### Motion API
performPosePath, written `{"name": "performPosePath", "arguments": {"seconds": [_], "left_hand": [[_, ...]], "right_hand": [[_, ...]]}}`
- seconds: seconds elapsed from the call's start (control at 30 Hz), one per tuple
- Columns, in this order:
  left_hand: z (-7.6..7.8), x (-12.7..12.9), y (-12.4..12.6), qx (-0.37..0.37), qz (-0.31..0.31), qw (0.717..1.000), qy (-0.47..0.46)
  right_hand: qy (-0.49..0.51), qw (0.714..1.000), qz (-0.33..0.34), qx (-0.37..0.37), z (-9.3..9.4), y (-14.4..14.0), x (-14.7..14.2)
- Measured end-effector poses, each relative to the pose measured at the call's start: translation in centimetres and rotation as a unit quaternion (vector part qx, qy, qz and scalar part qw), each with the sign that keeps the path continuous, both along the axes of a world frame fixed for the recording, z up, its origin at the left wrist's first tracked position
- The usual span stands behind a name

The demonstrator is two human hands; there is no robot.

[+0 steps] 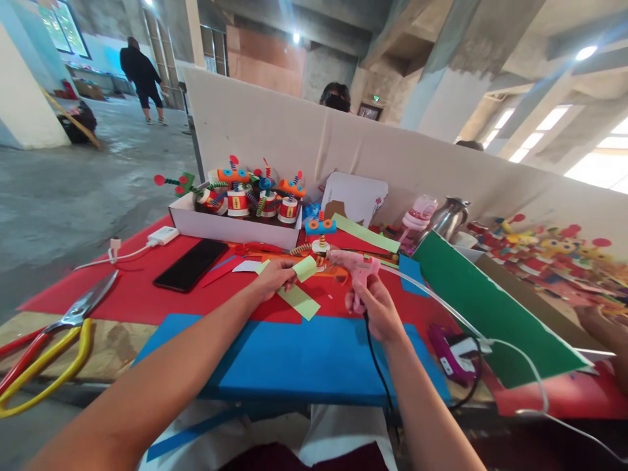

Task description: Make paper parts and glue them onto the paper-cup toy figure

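Note:
My left hand (275,279) pinches a curled light green paper strip (305,268) above the red table covering. In my right hand (377,302) is a pink glue gun (358,269), its nozzle pointing left toward the green paper. A flat light green strip (299,302) lies beneath my left hand. Just behind the nozzle stands a paper-cup figure (320,246) with a blue tube head and spring arms. The blue sheet (294,360) spreads under my forearms along the near edge.
A white box (235,226) of cup figures stands at the back left. Large scissors (73,320), a phone (190,265) and a charger (163,235) lie left. To the right are a green board (495,307), a purple power block (454,356), cables, and another person's hand (601,327).

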State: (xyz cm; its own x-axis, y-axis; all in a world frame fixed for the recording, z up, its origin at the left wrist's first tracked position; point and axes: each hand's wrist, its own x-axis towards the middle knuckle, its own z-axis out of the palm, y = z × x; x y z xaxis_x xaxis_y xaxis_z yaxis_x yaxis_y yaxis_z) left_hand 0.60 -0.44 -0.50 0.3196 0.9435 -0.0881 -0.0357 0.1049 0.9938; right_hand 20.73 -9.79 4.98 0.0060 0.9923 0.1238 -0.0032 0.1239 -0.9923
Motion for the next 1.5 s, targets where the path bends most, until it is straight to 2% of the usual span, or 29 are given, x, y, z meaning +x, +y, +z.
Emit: {"name": "performPosePath", "arguments": {"seconds": [0.1,0.2,0.4,0.57,0.8,1.0,1.5], "left_hand": [[0.0,0.0,0.1,-0.008,0.007,1.000,-0.006],[-0.2,-0.1,0.2,-0.009,0.009,1.000,-0.010],[-0.7,-0.1,0.4,0.001,-0.001,1.000,-0.017],[-0.6,-0.2,0.5,0.005,-0.011,1.000,-0.018],[-0.7,-0.1,0.5,0.005,-0.009,1.000,-0.009],[-0.6,-0.2,0.5,0.009,-0.018,1.000,0.001],[-0.2,-0.1,0.2,0.015,-0.018,1.000,0.005]], "right_hand": [[-0.132,0.990,-0.004,0.040,-0.1,-0.5,-0.1],[-0.247,0.967,-0.033,0.063,-0.4,-0.9,0.0],[-0.361,0.928,-0.037,0.089,-1.1,-1.5,0.1],[-0.415,0.898,-0.050,0.138,-2.0,-1.6,0.0],[-0.471,0.865,-0.062,0.161,-2.5,-1.7,-0.2],[-0.493,0.851,-0.064,0.168,-2.6,-1.8,-0.6],[-0.510,0.841,-0.062,0.171,-2.7,-1.7,-0.7]]}}
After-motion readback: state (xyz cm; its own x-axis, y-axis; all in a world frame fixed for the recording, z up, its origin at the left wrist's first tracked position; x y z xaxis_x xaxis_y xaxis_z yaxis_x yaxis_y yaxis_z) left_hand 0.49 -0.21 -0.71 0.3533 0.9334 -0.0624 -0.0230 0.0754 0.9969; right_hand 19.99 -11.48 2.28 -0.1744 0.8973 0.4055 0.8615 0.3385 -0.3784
